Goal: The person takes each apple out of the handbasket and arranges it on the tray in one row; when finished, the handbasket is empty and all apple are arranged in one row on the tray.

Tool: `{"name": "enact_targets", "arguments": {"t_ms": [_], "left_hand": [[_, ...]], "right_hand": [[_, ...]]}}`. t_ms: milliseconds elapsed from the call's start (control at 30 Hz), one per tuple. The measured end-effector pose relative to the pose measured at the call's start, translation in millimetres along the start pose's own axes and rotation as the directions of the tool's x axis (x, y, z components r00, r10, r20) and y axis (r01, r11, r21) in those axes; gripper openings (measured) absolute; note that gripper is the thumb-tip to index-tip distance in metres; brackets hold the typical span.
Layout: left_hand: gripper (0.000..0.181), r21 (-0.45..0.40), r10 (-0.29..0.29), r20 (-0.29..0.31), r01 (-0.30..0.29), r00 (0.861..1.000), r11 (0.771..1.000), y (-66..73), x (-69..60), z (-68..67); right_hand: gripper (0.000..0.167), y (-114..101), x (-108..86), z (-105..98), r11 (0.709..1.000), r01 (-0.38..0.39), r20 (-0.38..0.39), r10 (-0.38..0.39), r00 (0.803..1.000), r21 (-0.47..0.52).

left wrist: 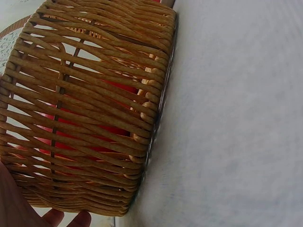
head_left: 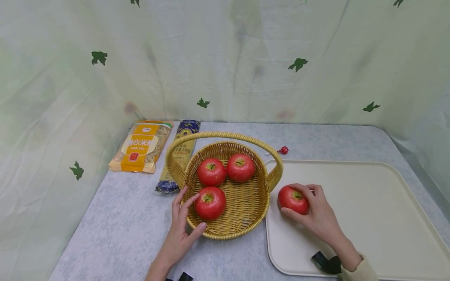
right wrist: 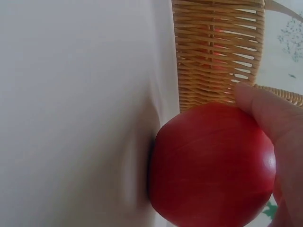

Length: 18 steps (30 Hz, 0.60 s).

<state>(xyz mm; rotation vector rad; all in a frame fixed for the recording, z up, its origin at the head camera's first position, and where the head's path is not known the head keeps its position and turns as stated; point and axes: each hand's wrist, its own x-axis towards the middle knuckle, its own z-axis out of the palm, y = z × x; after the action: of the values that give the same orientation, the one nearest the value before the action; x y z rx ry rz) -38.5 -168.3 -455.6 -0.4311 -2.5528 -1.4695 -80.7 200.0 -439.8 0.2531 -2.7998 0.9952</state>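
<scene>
Left hand (head_left: 181, 234): reaching in from bottom edge, with fingers spread and fairly straight, resting along near-left rim of a wicker basket (head_left: 246, 203). Inside basket: 3 red apples (head_left: 211, 203), 2 at back, 1 at near left by index fingertip. Right hand (head_left: 323, 218): reaching in from lower right in cream sleeve (head_left: 362, 269), thumb and fingers curled round 4th apple (head_left: 293, 200), gripping it at left end of cream tray (head_left: 369, 218), right of basket. Resting on tray or just above: can't tell.

Surface: mottled grey desk (head_left: 123, 218). Left to right: orange-and-clear food bag (head_left: 140, 146), blue-and-gold spaghetti packet (head_left: 181, 156) partly behind basket handle, basket, small red wrapped sweet (head_left: 283, 150) behind tray, tray. Room: pale green curtain (head_left: 211, 58) with dark leaf shapes, around back and sides.
</scene>
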Motion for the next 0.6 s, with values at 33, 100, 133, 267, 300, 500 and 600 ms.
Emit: {"name": "enact_targets", "arguments": {"t_ms": [33, 100, 133, 267, 300, 500, 600], "left_hand": [[0.068, 0.001, 0.0, 0.001, 0.0, 1.0, 1.0, 0.0, 0.0, 0.1], [0.068, 0.001, -0.002, 0.002, 0.002, 1.0, 1.0, 0.2, 0.0, 0.3], [0.068, 0.001, -0.002, 0.002, 0.002, 1.0, 1.0, 0.3, 0.0, 0.3], [0.067, -0.001, -0.003, 0.004, 0.003, 1.0, 1.0, 0.8, 0.1, 0.5], [0.067, 0.0, -0.003, 0.004, 0.003, 1.0, 1.0, 0.9, 0.1, 0.6], [0.068, -0.003, -0.003, 0.004, 0.003, 1.0, 1.0, 1.6, 0.1, 0.2], [0.068, -0.004, -0.004, 0.004, 0.004, 1.0, 1.0, 1.3, 0.0, 0.0]], "right_hand": [[0.063, -0.6, -0.2, 0.0, 1.0, -0.001, 0.007, 0.001, 1.0, 0.001], [0.065, -1.6, -0.6, 0.2, 1.0, -0.008, 0.026, 0.008, 1.0, 0.0], [0.066, -2.2, -0.9, 0.1, 1.0, -0.013, 0.037, 0.013, 0.999, -0.003], [0.069, -3.4, -2.3, 0.3, 1.0, -0.022, 0.066, 0.022, 0.998, -0.007], [0.07, -3.6, -2.6, 0.4, 1.0, -0.02, 0.07, 0.021, 0.997, -0.006], [0.073, -3.1, -4.0, 1.3, 1.0, 0.0, 0.075, -0.001, 0.997, 0.011], [0.072, -3.4, -4.3, 0.6, 1.0, 0.016, 0.07, -0.017, 0.997, 0.019]]}}
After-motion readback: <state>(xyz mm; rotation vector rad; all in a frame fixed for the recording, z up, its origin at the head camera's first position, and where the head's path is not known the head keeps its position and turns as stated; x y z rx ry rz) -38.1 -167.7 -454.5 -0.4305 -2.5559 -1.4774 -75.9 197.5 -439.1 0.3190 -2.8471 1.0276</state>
